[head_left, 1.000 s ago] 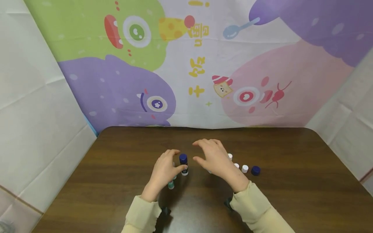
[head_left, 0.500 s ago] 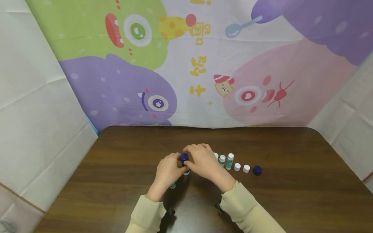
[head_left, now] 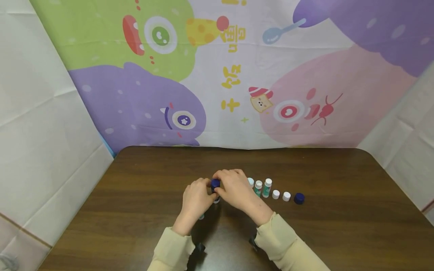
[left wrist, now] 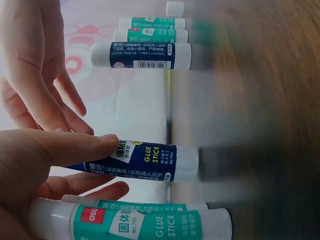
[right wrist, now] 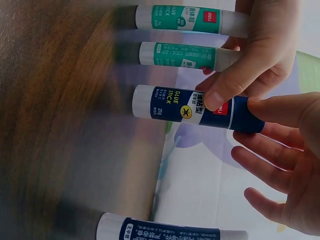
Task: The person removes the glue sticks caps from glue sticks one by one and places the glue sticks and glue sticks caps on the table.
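Note:
A navy glue stick (right wrist: 170, 105) stands upright on the table, its blue cap (head_left: 215, 183) on top. My left hand (head_left: 196, 197) grips its body, thumb over the label in the left wrist view. From the other side, my right hand (head_left: 234, 188) pinches the cap between thumb and fingers, as the right wrist view shows. Two green glue sticks with white caps, one nearer (right wrist: 182, 55) and one farther (right wrist: 180, 19), stand beside the left hand. In the head view the hands mostly hide them and the held stick's body.
Right of my hands, an uncapped navy glue stick (left wrist: 145, 55) and two green ones (head_left: 258, 189) (head_left: 267, 189) stand in a row. Two loose white caps (head_left: 276, 194) (head_left: 286, 196) and a blue cap (head_left: 299, 198) continue it along the brown table (head_left: 339, 233). A cartoon cloth (head_left: 223, 128) hangs behind.
My right hand has moved left from beside the navy glue stick onto its cap, uncovering the row at right. The left hand has closed round the body.

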Motion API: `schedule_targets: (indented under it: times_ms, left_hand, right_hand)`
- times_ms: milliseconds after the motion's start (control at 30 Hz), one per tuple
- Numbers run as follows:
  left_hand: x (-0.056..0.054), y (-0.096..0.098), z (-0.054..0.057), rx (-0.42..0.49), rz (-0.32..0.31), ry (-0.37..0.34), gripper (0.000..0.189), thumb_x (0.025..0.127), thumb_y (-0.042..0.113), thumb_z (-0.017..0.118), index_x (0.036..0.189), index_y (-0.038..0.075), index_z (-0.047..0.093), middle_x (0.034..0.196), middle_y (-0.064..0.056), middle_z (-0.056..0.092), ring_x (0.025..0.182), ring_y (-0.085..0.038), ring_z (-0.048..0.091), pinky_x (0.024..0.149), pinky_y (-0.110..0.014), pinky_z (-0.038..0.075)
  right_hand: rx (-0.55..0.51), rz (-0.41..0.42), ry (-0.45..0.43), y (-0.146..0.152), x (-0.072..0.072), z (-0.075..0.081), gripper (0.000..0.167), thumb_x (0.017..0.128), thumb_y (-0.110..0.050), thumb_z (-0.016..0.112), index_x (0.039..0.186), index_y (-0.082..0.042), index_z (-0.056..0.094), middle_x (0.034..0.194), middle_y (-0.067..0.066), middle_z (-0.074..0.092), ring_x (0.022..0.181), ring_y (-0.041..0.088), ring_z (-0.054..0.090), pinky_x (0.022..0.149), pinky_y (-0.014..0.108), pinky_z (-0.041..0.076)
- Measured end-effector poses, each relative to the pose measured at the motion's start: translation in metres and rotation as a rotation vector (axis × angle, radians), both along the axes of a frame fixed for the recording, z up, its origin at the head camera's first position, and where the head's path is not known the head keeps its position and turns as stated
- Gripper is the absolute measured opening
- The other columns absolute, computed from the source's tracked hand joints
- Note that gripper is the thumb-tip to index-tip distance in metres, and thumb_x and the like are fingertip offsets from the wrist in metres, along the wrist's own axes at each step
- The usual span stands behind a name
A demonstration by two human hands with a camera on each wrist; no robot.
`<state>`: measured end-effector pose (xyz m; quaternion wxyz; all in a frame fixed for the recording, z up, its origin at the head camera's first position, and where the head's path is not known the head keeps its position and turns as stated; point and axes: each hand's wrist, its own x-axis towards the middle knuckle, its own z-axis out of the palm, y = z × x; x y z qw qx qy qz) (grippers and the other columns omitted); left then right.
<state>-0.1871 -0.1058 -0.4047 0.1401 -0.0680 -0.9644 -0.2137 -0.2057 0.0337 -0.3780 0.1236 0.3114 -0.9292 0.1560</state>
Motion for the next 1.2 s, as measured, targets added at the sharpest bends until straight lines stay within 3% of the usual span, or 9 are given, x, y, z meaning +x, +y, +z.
schedule_targets:
  times_ms: [433,600,967,1200]
  left_hand:
    - [0.003,0.002,0.004,0.111,-0.044,0.128,0.028,0.068,0.021,0.077,0.091,0.009,0.067,0.097,-0.007,0.064,0.083,-0.027,0.061,0.075,-0.041,0.046]
    - [0.005,0.003,0.009,0.119,-0.068,0.194,0.028,0.066,0.017,0.078,0.090,0.010,0.066,0.093,-0.006,0.065,0.086,-0.025,0.061,0.082,-0.042,0.043]
    - [0.011,0.004,0.025,0.109,-0.114,0.318,0.028,0.065,0.010,0.078,0.088,0.008,0.062,0.083,-0.005,0.067,0.084,-0.022,0.063,0.097,-0.044,0.036]
    - [0.017,0.006,0.031,0.022,-0.128,0.366,0.029,0.066,0.017,0.080,0.087,0.009,0.060,0.080,-0.002,0.066,0.079,-0.021,0.062,0.098,-0.047,0.035]
  right_hand:
    - [-0.092,0.010,0.019,0.011,0.008,0.010,0.026,0.078,-0.023,0.071,0.100,-0.014,0.059,0.093,-0.003,0.065,0.090,0.014,0.061,0.090,0.041,0.042]
    - [-0.146,0.028,0.044,0.015,0.010,0.012,0.027,0.077,-0.026,0.072,0.096,-0.014,0.058,0.088,-0.003,0.063,0.081,0.013,0.060,0.081,0.039,0.046]
    - [-0.211,0.032,0.072,0.020,0.016,0.017,0.027,0.078,-0.035,0.070,0.093,-0.017,0.057,0.086,-0.006,0.061,0.079,0.010,0.060,0.074,0.031,0.048]
    - [-0.230,0.037,0.080,0.022,0.019,0.019,0.030,0.079,-0.039,0.068,0.096,-0.017,0.058,0.088,-0.007,0.061,0.078,0.009,0.059,0.070,0.028,0.047]
